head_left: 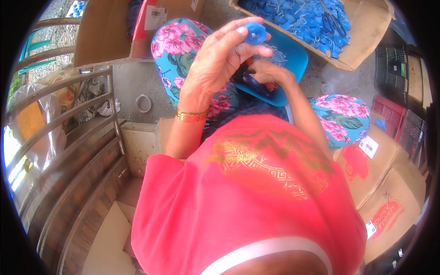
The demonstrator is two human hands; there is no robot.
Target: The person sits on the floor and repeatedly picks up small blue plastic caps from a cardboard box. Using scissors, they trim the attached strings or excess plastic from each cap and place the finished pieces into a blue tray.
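Raised over my lap, my left hand pinches a small round blue plastic disc by its edge, between thumb and fingers. Lower and to its right, my right hand is closed on a pair of scissors with dark blue handles; their blades are hard to make out. Beneath both hands lies a blue plastic tray between my knees. Thin whitish strands are heaped inside it, partly behind my right hand.
Ahead to the right, a cardboard box holds many blue pieces with white strings and other scissors. Another open carton stands front left. A metal railing runs along my left. Flattened cartons and plastic crates are at right.
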